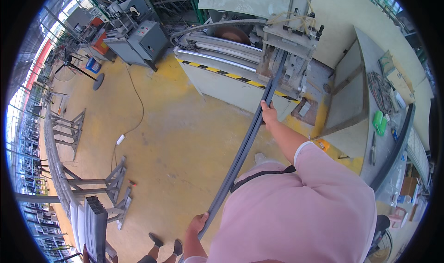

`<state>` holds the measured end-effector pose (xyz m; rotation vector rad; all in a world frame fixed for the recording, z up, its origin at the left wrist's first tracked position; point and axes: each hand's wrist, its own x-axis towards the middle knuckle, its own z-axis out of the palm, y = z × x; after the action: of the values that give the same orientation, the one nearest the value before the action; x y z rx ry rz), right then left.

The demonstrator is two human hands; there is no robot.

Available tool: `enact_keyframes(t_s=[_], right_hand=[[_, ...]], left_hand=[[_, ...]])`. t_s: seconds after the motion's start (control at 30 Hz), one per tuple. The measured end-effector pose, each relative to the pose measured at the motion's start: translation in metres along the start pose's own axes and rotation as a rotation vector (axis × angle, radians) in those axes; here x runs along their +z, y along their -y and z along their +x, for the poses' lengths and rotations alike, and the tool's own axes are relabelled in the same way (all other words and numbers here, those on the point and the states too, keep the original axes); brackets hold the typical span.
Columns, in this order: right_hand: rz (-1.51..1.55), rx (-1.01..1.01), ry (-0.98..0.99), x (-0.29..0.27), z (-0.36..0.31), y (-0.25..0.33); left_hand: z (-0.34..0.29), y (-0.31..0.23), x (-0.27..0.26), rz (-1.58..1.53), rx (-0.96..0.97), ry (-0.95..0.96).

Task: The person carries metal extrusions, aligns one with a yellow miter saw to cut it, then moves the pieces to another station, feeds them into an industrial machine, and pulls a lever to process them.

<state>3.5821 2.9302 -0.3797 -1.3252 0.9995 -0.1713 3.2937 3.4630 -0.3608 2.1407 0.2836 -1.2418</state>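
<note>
A long dark grey metal profile (245, 148) runs slantwise beside my body. Its far end lies in the clamp area of a cutting machine (222, 71), which has a round saw blade (231, 34) behind its metal rails. My right hand (269, 112) is closed around the profile a short way before the machine. Farther back along the same piece, my left hand (199, 223) grips it near the lower edge of the view. The profile's near end is hidden below my left arm.
Yellow-black tape (222, 72) edges the machine. At right stands a workbench (365, 119) with coiled cable and a green object (379, 123). Grey stands (99, 180) and stacked profiles (95, 217) are at left, near another person's feet (177, 247). A cable (142, 108) crosses the floor.
</note>
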Motion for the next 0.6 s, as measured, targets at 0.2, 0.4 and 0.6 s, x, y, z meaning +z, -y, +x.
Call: enact_keyframes(t_s=[0.2, 0.4, 0.6], right_hand=[[-0.027, 0.079, 0.050, -0.006, 0.009, 0.029], [-0.753, -0.650, -0.300, -0.023, 0.052, 0.016], [-0.553, -0.311, 0.213, 0.001, -0.014, 0.097]], left_hand=[[-0.011, -0.013, -0.002, -0.072, 0.119, -0.238], [-0.011, -0.068, -0.015, 0.050, 0.184, -0.394], [-0.022, -0.119, -0.025, 0.108, 0.192, -0.455]])
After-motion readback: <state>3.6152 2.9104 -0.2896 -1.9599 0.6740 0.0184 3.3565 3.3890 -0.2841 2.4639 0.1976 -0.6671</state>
